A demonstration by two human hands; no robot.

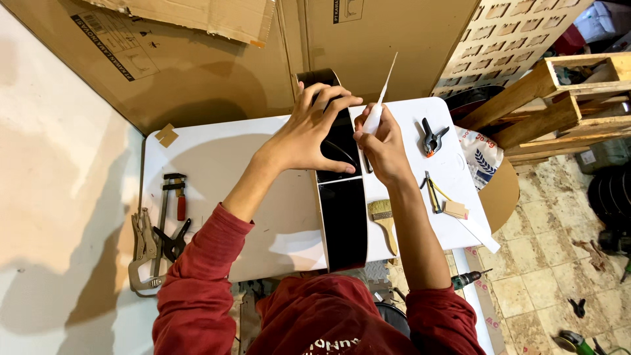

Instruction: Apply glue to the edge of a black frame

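A glossy black curved body with a white edge [342, 220], shaped like a guitar side, stands on edge across the white table [217, 164]. My left hand [309, 131] rests spread on its upper part, fingers over the top rim. My right hand [381, 148] sits just right of it and pinches a thin white strip [383, 92] that points up and away. Both sleeves are dark red.
A paintbrush [383, 220] lies right of the black body. A black spring clamp [432, 138], pliers [432, 194] and small wood blocks [455, 209] lie at the right. Bar clamp [177, 197] and locking pliers [144, 246] lie at the left. Cardboard [197, 59] stands behind; wooden pallets [559, 98] far right.
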